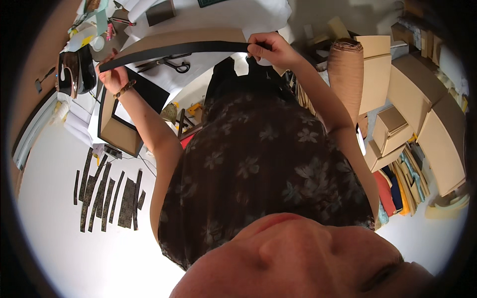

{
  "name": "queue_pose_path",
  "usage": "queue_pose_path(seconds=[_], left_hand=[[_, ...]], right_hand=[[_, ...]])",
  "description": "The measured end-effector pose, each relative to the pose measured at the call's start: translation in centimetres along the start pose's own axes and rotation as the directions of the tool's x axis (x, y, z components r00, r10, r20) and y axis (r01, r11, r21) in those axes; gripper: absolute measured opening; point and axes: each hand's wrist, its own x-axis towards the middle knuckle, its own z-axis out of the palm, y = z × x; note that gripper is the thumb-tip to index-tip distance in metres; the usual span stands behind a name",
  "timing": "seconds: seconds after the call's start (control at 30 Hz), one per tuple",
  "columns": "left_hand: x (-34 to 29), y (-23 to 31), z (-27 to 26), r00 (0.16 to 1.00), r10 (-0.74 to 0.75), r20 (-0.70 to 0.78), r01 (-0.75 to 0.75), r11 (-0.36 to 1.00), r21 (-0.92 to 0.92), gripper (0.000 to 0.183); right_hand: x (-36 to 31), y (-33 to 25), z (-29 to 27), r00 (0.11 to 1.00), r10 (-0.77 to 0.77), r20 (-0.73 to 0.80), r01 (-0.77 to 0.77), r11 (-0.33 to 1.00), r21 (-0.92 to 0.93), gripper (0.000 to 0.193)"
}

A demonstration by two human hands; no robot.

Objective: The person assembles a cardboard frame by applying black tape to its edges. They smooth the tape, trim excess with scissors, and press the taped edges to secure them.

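Both my hands hold a long tan board (198,38) with a black strip along its near edge, raised over the white worktable. My left hand (115,77) grips its left end, wearing a bead-like bracelet. At the other end, the thumb and fingers of my right hand (274,50) pinch the corner. Below the board lie black-handled scissors (175,65), partly covered by it. A black-edged tan frame or shallow box (121,130) rests beside my left forearm; part of it is hidden by the arm.
Several dark patterned strips (127,203) lie on a white surface at the left. A glossy dark container (77,72) stands beyond my left hand. To the right are a brown fabric roll (346,74), cardboard boxes (410,92) and upright coloured folded material (397,188).
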Motion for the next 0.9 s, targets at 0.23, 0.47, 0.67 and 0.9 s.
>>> queue_pose_path(seconds=[0.23, 0.47, 0.67, 0.9], left_hand=[[-2.5, 0.2, 0.1, 0.942, -0.001, -0.337, 0.034, 0.995, 0.093, 0.012], [-1.5, 0.3, 0.8, 0.935, 0.074, -0.348, -0.056, 0.997, 0.062, 0.024], [-1.5, 0.6, 0.5, 0.924, 0.029, -0.382, -0.026, 1.0, 0.013, 0.024], [-1.3, 1.1, -1.6, 0.991, -0.077, -0.107, 0.077, 0.997, -0.008, 0.021]], right_hand=[[0.0, 1.1, 0.3, 0.994, -0.112, -0.014, 0.106, 0.967, -0.232, 0.022], [0.5, 1.2, 0.6, 0.956, -0.288, -0.056, 0.258, 0.917, -0.303, 0.023], [1.0, 0.8, 0.3, 0.991, -0.13, -0.03, 0.123, 0.978, -0.166, 0.02], [0.9, 0.9, 1.1, 0.994, 0.003, -0.109, -0.009, 0.999, -0.053, 0.028]])
